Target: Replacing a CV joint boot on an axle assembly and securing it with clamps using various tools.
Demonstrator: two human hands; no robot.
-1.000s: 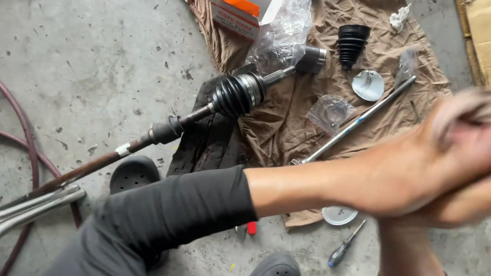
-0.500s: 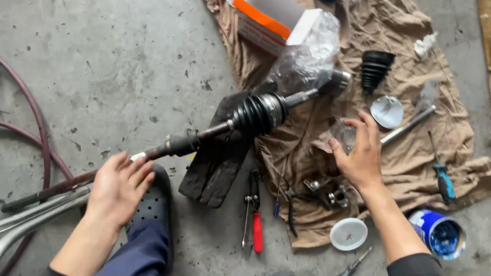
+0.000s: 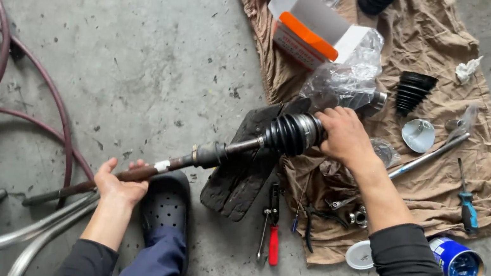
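A long drive axle shaft with a black ribbed rubber boot lies slanted across the concrete floor. My left hand grips the shaft's lower, rusty end beside my black clog. My right hand is closed around the metal joint end just past the boot, over the brown cloth. A black rubber mat lies under the shaft's middle.
On the cloth lie an open white and orange box, crumpled clear plastic, a spare black boot, a metal rod and a blue-handled screwdriver. Red-handled pliers, a blue grease tin, its lid, hoses lie nearby.
A second ago both hands were raised together around a rag. They dropped to the floor, and now the left holds the shaft end and the right has moved onto the joint.
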